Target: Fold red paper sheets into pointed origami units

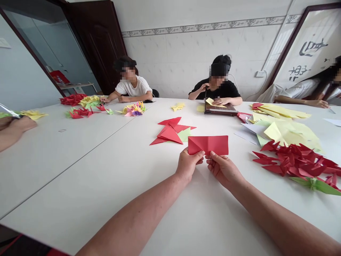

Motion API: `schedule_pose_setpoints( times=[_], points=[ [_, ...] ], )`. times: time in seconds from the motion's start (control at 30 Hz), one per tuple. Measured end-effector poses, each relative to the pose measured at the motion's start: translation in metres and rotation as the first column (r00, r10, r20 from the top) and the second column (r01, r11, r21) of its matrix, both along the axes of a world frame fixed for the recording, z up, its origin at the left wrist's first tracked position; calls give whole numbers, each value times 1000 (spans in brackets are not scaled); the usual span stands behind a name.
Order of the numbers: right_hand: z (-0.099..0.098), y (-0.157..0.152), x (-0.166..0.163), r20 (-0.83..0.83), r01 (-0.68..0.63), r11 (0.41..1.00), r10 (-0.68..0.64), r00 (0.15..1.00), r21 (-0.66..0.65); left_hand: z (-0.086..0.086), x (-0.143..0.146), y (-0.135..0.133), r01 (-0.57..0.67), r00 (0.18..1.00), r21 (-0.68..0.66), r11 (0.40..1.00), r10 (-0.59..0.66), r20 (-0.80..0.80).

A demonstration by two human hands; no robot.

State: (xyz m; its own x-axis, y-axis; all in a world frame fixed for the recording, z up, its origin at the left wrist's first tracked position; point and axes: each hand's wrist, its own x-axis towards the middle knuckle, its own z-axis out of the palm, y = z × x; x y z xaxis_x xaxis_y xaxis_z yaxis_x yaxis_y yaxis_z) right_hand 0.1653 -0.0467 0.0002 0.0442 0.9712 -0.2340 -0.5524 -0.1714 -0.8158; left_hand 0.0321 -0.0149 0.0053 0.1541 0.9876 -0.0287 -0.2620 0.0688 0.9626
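A folded red paper rectangle (209, 144) is held just above the white table (80, 170), in front of me. My left hand (188, 164) pinches its lower left edge between thumb and fingers. My right hand (222, 168) pinches the lower edge just right of the middle. Both hands are closed on the paper. Just beyond it lies a small pile of folded red triangles with one green sheet (172, 132).
A heap of red folded cranes (295, 161) and a green one (317, 184) lie at my right, with yellow sheets (290, 133) behind. Three people sit across the table; one works at a paper cutter (220, 108). Another person's hand (16, 125) rests at far left. Coloured paper figures (81, 105) lie at far left.
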Motion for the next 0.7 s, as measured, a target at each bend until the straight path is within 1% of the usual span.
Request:
schedule_pose_setpoints(
  times=[0.07,0.17,0.27,0.4,0.47,0.53,0.63,0.67,0.7],
  points=[
    [1,0,0,-14,17,1000,-18,1000,-3,1,3,-3,18,1000,42,999,-17,-7],
    [1,1,2,-23,33,999,-34,999,-11,4,7,-5,-45,997,73,996,50,-57],
    [0,2,3,35,46,999,-45,998,-17,5,8,-5,-84,993,65,994,89,-75],
    [1,6,10,113,123,992,-125,986,20,3,5,0,-57,998,38,998,58,-25],
    [3,10,20,130,177,984,-180,975,38,1,-1,7,-103,995,-4,995,103,-4],
    [5,14,32,159,241,968,-248,955,66,-1,-10,17,-195,981,-40,980,195,-6],
    [8,18,46,245,306,943,-330,912,130,-1,-25,32,-278,960,-7,960,278,-17],
    [9,19,47,285,311,938,-343,895,152,0,-28,35,-294,955,16,956,294,-26],
    [9,20,47,327,308,936,-349,878,172,1,-30,36,-306,949,67,950,310,-54]
  ],
)
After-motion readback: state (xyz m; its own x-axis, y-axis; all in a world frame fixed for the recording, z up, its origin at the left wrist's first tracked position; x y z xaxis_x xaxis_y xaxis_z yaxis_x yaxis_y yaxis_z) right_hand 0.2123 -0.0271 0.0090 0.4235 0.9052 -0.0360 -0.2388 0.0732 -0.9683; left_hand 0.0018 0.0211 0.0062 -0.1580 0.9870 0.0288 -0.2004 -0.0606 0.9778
